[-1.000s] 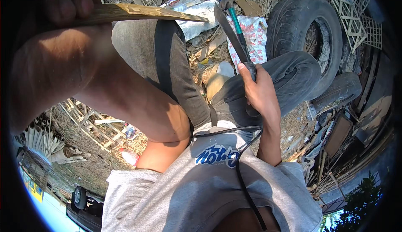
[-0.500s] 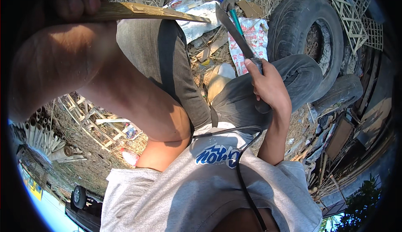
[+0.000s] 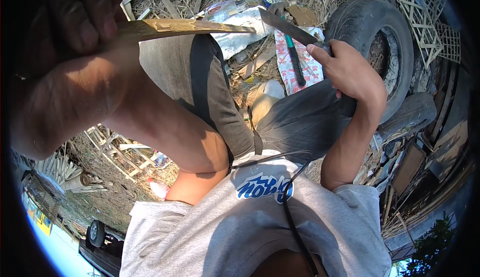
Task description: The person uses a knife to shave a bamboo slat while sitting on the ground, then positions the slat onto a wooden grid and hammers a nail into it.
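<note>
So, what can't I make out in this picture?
In the head view:
- Wooden strip: its left end, hidden by the left hand and the dark rim.
- Knife: most of its handle, covered by the right hand.
- Hammer: part of its shaft, behind the knife's blade.
- Dark vehicle: cut off by the lower edge, partly behind the grey shirt.

Head-worn fisheye, facing down, close above shirt (image 3: 200, 232), legs (image 3: 305, 109), hands (image 3: 352, 72).
</note>
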